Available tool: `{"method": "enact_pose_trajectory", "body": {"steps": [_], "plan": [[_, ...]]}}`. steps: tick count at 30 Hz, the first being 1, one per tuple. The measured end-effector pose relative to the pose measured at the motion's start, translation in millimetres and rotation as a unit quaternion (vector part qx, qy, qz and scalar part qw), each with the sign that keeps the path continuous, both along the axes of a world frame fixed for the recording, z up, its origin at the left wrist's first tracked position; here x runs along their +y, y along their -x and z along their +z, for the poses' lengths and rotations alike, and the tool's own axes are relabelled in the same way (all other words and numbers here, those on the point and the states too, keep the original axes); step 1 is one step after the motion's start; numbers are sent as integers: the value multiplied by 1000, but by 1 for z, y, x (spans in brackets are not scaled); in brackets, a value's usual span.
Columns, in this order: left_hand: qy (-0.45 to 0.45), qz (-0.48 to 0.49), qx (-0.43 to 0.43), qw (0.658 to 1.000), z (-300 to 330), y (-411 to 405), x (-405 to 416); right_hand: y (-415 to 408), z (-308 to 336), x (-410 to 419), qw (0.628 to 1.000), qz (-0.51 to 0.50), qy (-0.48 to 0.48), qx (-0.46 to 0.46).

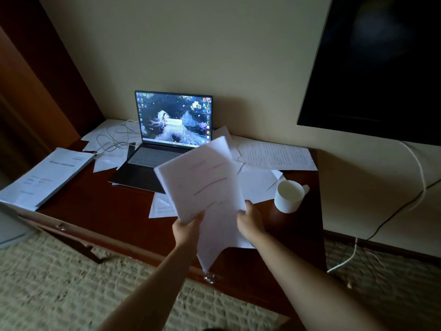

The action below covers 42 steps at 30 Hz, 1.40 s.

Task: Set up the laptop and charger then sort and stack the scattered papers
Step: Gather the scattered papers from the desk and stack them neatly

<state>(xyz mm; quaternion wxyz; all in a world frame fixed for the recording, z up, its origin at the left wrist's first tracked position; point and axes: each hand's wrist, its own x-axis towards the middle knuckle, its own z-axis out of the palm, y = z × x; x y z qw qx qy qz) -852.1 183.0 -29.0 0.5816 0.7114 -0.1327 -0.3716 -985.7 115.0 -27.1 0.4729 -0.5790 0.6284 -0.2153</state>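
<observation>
The open laptop (167, 130) stands lit at the back of the dark wooden desk (114, 211). A white charger cable (112, 137) coils to its left over loose sheets. My left hand (187, 229) grips the lower edge of a thick bundle of papers (202, 180) held above the desk. My right hand (250, 217) holds the bundle's right edge, and a sheet hangs down between my hands. A tidy stack of papers (45, 177) lies at the desk's left end. Scattered sheets (274, 155) lie right of the laptop and under its front.
A white mug (288, 195) stands on the desk just right of my right hand. A dark screen (381, 68) hangs on the wall at the right, with cables (417, 177) running down to the floor. Patterned carpet (71, 283) lies below the desk's front edge.
</observation>
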Motion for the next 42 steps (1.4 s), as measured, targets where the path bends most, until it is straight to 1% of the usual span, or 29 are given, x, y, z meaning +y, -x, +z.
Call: {"method": "enact_pose_trajectory", "body": {"steps": [2, 4, 8, 11, 13, 16, 18, 21, 23, 25, 26, 28, 30, 33, 37, 39, 41, 42], "plan": [[-2, 25, 0, 1000, -4, -6, 4, -4, 3, -6, 999, 4, 31, 3], [-15, 22, -22, 999, -5, -17, 3, -12, 11, -15, 999, -7, 37, -14], [-70, -19, -115, 991, -14, -46, -13, -35, 4, -40, 996, -5, -39, -79], [-87, -24, -161, 983, -24, -73, -27, -47, -15, -66, 991, -64, -80, -85], [-103, -36, -167, 980, -33, -95, -35, -54, -31, -82, 985, -107, -107, -78], [-138, -66, -183, 971, -47, -129, -52, -71, -47, -107, 978, -153, -124, -72], [-153, -88, -194, 965, -54, -149, -65, -87, -54, -124, 967, -204, -127, -84], [-162, -109, -193, 962, -59, -171, -85, -109, -60, -147, 948, -285, -130, -61], [-174, -123, -177, 961, -64, -180, -98, -122, -63, -158, 940, -302, -152, -55], [-175, -138, -169, 960, -67, -186, -108, -131, -62, -164, 942, -285, -167, -53], [-173, -143, -164, 961, -70, -190, -112, -134, -64, -166, 953, -254, -161, -32], [-169, -150, -153, 962, -72, -195, -121, -137, -66, -167, 977, -172, -112, 51], [-171, -161, -155, 960, -73, -197, -128, -137, -63, -167, 981, -146, -39, 121], [-162, -158, -142, 964, -72, -195, -134, -138, -45, -169, 971, -156, 53, 172], [-145, -148, -131, 969, -60, -186, -137, -129, -23, -172, 957, -152, 102, 226], [-132, -149, -134, 971, -54, -182, -137, -116, -14, -165, 947, -173, 123, 242], [-127, -143, -135, 972, -52, -177, -133, -100, -2, -159, 928, -210, 169, 256], [-126, -141, -132, 973, -51, -172, -130, -92, 6, -157, 911, -224, 220, 266]]}}
